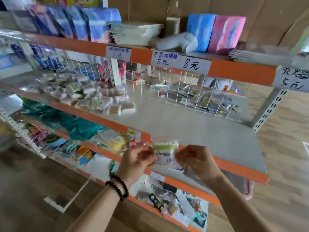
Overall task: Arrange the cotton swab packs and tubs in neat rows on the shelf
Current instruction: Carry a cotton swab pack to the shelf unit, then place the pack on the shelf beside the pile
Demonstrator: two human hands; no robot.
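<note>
Both hands pinch one cotton swab pack in front of the shelf edge.

Left hand (135,159), with a beaded bracelet (117,187) on its wrist, and right hand (197,160) each hold a side of the clear cotton swab pack (164,153), upright, just before the orange front edge of the middle shelf (192,131). At 10 o'clock from it, a loose heap of swab packs (87,92) lies on that shelf, blurred; behind stands a white wire grid (175,87).
</note>
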